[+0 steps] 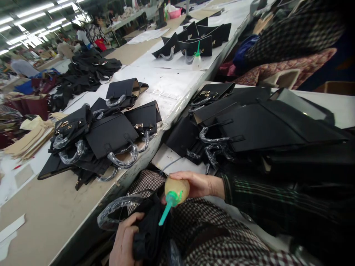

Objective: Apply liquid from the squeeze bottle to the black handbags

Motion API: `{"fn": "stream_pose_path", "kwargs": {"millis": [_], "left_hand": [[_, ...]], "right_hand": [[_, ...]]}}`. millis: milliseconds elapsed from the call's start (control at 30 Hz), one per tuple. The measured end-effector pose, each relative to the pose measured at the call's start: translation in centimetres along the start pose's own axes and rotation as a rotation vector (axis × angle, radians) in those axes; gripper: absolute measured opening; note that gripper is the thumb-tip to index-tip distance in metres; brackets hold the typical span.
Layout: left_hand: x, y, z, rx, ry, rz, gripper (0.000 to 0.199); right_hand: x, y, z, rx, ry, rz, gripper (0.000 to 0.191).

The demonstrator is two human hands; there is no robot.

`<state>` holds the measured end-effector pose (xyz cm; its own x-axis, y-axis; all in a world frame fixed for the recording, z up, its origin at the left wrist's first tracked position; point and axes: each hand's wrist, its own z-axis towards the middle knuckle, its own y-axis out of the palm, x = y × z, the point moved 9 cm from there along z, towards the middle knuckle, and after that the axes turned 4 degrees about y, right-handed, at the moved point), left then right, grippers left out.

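My right hand (198, 183) is closed around a yellowish glue bottle (177, 186) with a green cap and a long green nozzle that points down to the left. Below the nozzle, my left hand (126, 238) grips a black handbag (149, 229) on my lap. A plastic-wrapped handle (119, 210) sticks out from that bag on the left. The bottle is held above the bag, and its tip appears apart from it. Part of my left hand's fingers is hidden by the black material.
Black handbags (111, 135) with wrapped handles lie piled on the long table (83, 205) to the left. More black bags (266, 122) cover the right-hand surface. Farther back stand black bag pieces (195, 46) and another glue bottle (197, 62). A co-worker's checked sleeve (288, 37) shows at upper right.
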<state>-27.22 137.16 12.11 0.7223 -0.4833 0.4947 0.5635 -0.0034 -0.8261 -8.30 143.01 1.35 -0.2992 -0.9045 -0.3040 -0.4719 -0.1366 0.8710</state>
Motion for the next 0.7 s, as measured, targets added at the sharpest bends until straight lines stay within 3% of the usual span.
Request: {"fn": "stream_pose_path", "kwargs": {"millis": [133,267,400,500,700], "left_hand": [[-0.4,0.1,0.1,0.015,-0.024,-0.034,0.011],[-1.6,-0.2,0.3,0.013,-0.122,-0.056,0.007],[-3.0,0.4,0.3,-0.059,-0.246,-0.165,0.001],[-3.4,1.1,0.4,-0.116,-0.341,-0.270,0.009],[-2.6,-0.6,0.8,-0.011,-0.465,-0.280,0.018]], "right_hand": [[-0.3,1.0,1.8,-0.046,0.018,-0.018,0.056],[-0.8,3.1,2.9,-0.176,0.019,-0.070,0.056],[0.4,4.5,2.8,-0.197,0.117,-0.052,0.061],[0.6,5.5,2.5,-0.190,0.082,-0.055,0.057],[-0.4,7.4,1.7,-0.188,-0.024,-0.131,0.049]]}}
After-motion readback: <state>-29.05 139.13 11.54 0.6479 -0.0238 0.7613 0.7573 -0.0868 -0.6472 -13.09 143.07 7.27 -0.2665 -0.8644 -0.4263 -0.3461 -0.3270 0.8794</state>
